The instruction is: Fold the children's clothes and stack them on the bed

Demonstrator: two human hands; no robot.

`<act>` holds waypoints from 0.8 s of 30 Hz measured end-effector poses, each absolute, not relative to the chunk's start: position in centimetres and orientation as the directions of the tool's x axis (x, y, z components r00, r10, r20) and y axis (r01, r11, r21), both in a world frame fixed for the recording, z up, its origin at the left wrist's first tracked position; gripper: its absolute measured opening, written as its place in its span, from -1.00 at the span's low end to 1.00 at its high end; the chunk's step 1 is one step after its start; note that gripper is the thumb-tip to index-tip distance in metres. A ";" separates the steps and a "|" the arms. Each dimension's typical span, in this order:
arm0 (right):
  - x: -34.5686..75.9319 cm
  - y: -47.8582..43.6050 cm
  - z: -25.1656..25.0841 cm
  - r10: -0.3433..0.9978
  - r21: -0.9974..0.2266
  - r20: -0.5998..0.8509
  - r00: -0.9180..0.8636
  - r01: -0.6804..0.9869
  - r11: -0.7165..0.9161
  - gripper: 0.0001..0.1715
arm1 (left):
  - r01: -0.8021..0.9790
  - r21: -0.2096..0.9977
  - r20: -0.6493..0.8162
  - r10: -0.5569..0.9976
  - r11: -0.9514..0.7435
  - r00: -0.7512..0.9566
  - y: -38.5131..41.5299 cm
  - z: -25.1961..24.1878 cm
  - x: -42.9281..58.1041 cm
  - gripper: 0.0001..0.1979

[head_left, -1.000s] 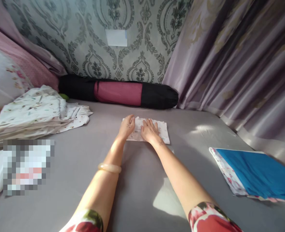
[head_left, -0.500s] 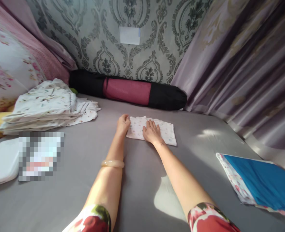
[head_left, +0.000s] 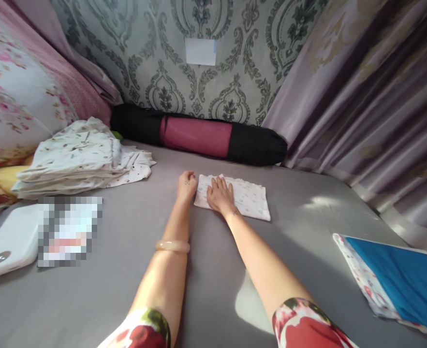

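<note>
A small white cloth (head_left: 251,197) with a faint pastel print lies folded into a flat rectangle on the grey sheet. Spread fingers of my right hand (head_left: 221,195) press down flat on its left half. My left hand (head_left: 187,185) rests at the cloth's left edge, its fingers curled in. Whether they grip the edge is hidden by the hand itself. A pale bangle (head_left: 172,246) circles my left forearm.
Left is a pile of white printed cloth (head_left: 79,159), near a white device (head_left: 15,237) and a blurred-out item (head_left: 70,232). A black and maroon roll bag (head_left: 195,137) lies along the wall. At right sits a folded blue cloth (head_left: 398,275) over printed fabric, below curtains (head_left: 329,96).
My right hand has slid left across the cloth, closer to my left hand. The left hand stays at the cloth's left edge. The whole view has shifted slightly.
</note>
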State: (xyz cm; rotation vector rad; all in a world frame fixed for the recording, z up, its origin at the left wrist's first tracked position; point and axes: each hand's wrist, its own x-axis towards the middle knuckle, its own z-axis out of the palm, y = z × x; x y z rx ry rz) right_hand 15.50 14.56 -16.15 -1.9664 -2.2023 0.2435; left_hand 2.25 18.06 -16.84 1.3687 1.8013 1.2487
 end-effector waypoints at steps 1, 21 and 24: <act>15.3 14.6 -15.9 0.994 -0.239 0.023 -0.103 0.965 0.106 -0.35 | 0.423 0.904 0.102 0.936 0.053 -0.335 18.1 -16.8 2.3 -0.59; 15.1 15.0 -14.9 0.964 -0.348 0.103 -0.244 0.900 0.264 -0.38 | 0.571 0.820 0.207 0.949 -0.037 -0.237 16.9 -15.2 4.5 -0.56; 18.5 13.8 -14.4 0.981 -0.289 0.124 -0.151 0.940 0.181 -0.39 | 0.693 0.698 0.275 0.961 -0.181 -0.026 15.9 -14.8 7.0 -0.56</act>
